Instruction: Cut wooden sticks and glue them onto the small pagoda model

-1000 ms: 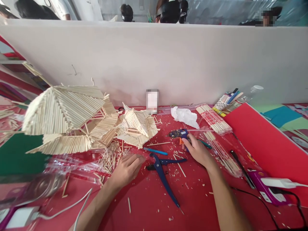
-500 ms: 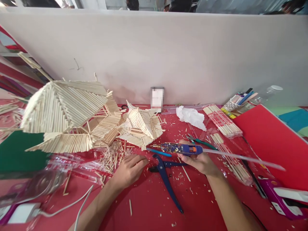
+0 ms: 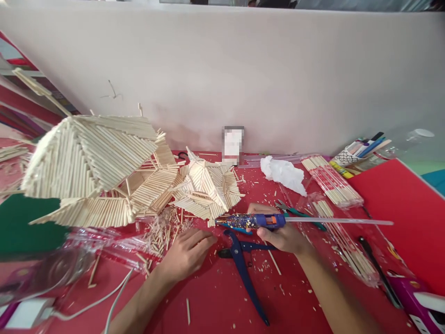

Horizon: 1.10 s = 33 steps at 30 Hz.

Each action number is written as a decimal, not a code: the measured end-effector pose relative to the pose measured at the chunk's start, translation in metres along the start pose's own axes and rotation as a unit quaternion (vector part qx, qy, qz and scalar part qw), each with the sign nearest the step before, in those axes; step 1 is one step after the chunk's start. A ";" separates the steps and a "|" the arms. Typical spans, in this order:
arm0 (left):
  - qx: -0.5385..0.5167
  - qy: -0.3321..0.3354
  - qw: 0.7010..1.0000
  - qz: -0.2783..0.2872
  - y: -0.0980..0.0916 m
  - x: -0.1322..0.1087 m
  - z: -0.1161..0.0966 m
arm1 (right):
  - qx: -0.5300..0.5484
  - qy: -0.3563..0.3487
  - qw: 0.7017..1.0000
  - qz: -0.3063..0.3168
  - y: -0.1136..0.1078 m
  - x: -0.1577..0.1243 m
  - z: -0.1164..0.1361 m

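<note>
My right hand (image 3: 278, 236) grips a blue hot glue gun (image 3: 255, 221) speckled with dried bits, a long clear glue stick (image 3: 340, 221) jutting from its back. Its nozzle points left, close to the front edge of a small wooden-stick roof model (image 3: 205, 188). My left hand (image 3: 191, 253) rests low in front of that model, fingers curled together; anything inside them is hidden. Blue-handled cutters (image 3: 245, 271) lie between my hands. A larger stick-built house model (image 3: 93, 155) stands at the left.
Loose stick offcuts (image 3: 168, 232) are heaped left of centre. Packs of sticks (image 3: 332, 181), green-handled pliers (image 3: 299, 212), crumpled tissue (image 3: 283, 172) and a red board (image 3: 403, 208) are on the right. A pen cup (image 3: 346, 155) stands behind. A white cable (image 3: 86, 308) crosses the lower left.
The glue gun in my right hand has moved left and slightly down, its nozzle now nearer the small roof model. My left hand stays almost in place. The camera view has shifted slightly.
</note>
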<state>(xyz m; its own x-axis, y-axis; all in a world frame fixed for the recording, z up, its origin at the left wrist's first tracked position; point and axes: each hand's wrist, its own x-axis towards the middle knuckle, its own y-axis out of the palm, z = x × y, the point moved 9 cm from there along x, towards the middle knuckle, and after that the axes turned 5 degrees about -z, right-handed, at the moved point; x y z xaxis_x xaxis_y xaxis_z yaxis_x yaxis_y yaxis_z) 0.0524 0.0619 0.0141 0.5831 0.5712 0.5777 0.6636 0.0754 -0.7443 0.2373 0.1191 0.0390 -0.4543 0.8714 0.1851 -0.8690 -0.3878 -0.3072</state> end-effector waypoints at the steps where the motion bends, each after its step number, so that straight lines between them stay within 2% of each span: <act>1: -0.003 0.001 1.000 0.001 0.000 0.001 -0.001 | 0.011 0.006 1.000 -0.006 0.000 0.000 -0.002; 11: -0.018 -0.001 1.000 0.002 -0.001 0.003 -0.002 | 0.030 0.053 0.998 -0.015 0.006 0.001 -0.018; 19: -0.026 0.002 1.000 0.000 -0.002 0.004 -0.003 | 0.057 0.042 0.997 -0.017 0.005 0.003 -0.012; 23: -0.033 0.012 0.999 -0.021 -0.007 0.005 -0.005 | 0.067 0.020 0.997 -0.018 0.005 0.004 -0.007; 33: -0.037 0.039 0.993 -0.106 -0.027 -0.001 -0.013 | 0.050 0.032 0.998 -0.025 0.005 0.002 -0.013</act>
<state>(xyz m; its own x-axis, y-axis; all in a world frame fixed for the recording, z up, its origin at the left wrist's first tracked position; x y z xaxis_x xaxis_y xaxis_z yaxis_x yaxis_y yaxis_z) 0.0402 0.0485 0.0382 0.4599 0.4830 0.7451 0.8064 0.1242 -0.5782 0.2347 0.1231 0.0263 -0.3999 0.9063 0.1366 -0.9065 -0.3692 -0.2046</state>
